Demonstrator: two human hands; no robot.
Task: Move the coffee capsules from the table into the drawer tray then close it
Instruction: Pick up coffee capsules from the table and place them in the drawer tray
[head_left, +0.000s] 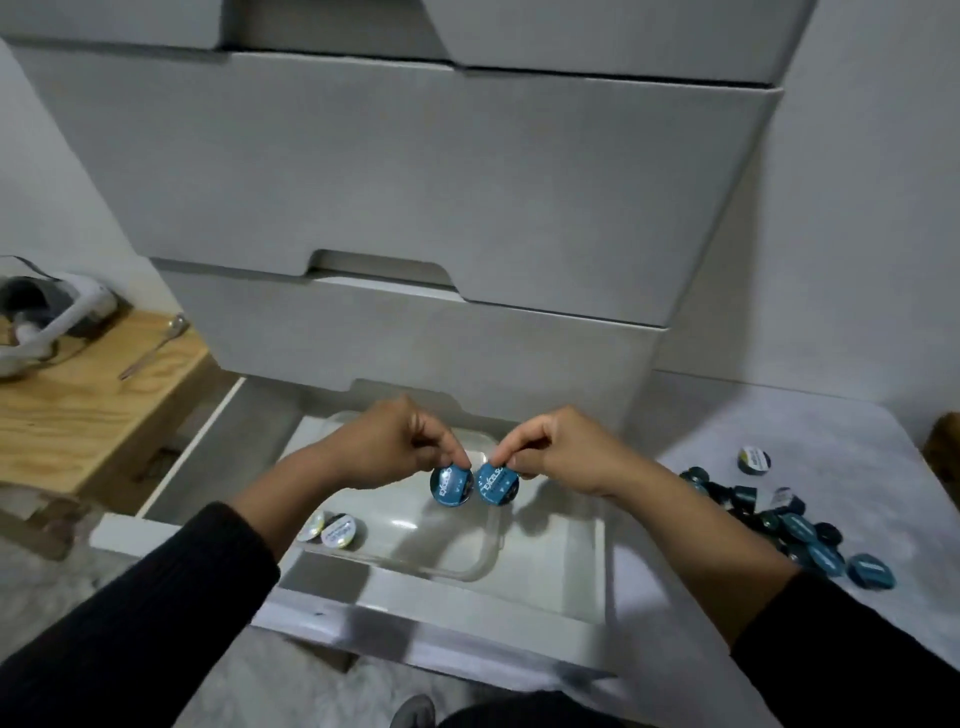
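Capsules (789, 525) litter white table (857, 447) beside open drawer (415, 613).

headset (36, 317) cropped left, capsule lettering blurred

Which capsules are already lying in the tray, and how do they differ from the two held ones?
The two white-lidded capsules at the tray's near-left corner; the held ones are blue.

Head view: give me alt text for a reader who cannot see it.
Both hands hold blue coffee capsules side by side over a clear tray in an open white drawer: left hand pinches one capsule, right hand another. Two pale-lidded capsules lie in the tray; a pile of capsules waits on the table to the right.
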